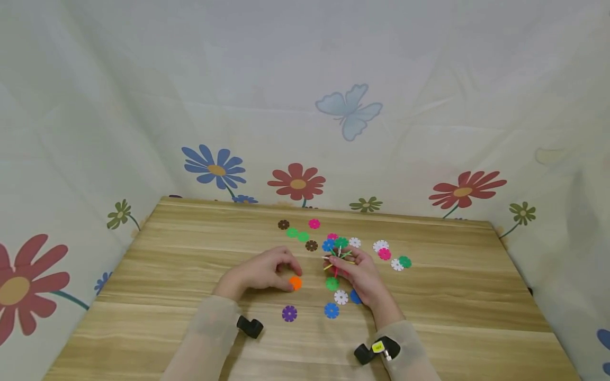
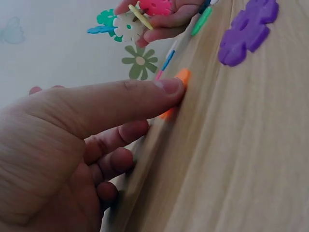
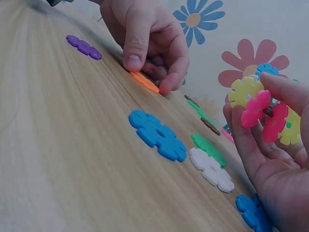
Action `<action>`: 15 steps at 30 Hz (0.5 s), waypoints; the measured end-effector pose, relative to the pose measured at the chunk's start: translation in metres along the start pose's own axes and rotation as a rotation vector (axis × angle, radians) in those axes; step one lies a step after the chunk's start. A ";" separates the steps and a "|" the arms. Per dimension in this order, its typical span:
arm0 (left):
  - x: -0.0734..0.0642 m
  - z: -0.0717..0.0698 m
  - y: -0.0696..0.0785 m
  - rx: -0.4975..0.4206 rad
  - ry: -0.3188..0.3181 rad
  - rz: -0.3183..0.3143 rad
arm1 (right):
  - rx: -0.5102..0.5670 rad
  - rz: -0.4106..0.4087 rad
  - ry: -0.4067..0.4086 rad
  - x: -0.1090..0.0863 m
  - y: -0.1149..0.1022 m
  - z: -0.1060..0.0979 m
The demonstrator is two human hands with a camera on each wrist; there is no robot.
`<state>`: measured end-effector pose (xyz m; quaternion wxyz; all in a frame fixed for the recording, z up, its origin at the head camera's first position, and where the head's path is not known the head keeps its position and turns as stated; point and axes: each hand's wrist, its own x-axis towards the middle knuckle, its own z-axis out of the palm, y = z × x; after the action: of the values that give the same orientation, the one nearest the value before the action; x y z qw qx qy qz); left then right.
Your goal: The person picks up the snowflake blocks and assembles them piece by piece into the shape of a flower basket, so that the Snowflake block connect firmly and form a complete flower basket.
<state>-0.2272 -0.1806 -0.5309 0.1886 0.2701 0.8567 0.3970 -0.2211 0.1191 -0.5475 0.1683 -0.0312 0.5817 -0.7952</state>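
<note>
My left hand (image 1: 267, 269) is low over the wooden table. Its thumb and a curled finger pinch an orange notched plastic disc (image 3: 144, 82) at opposite edges, and the disc lies at the tabletop. Raised a little above the table, my right hand (image 1: 366, 275) holds a cluster of interlocked flower-shaped discs (image 3: 256, 108) between thumb and fingers. Yellow, pink, blue, green and white pieces show in the cluster; its inner joints are partly hidden. Nearest the left hand is a purple disc (image 1: 289, 314). A blue disc (image 3: 158, 136) lies between the hands, toward the person.
Loose discs lie flat around the hands: a green disc (image 1: 332, 284) and a white disc (image 1: 340, 297) beside the right hand, a brown disc (image 1: 283, 225) and a pink disc (image 1: 314, 224) farther back. A printed curtain (image 1: 267, 106) hangs behind the table (image 1: 157, 296).
</note>
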 end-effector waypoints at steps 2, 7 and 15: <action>0.000 0.001 0.000 0.005 0.005 0.008 | -0.003 0.002 -0.010 0.000 0.000 0.000; 0.002 0.001 0.002 0.039 0.032 0.021 | 0.001 0.001 -0.023 -0.001 0.000 0.001; 0.008 0.005 0.005 0.007 0.151 -0.020 | 0.012 -0.005 -0.028 -0.001 0.001 0.001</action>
<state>-0.2288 -0.1702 -0.5309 0.1267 0.2313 0.8725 0.4114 -0.2198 0.1177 -0.5481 0.1749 -0.0428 0.5745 -0.7984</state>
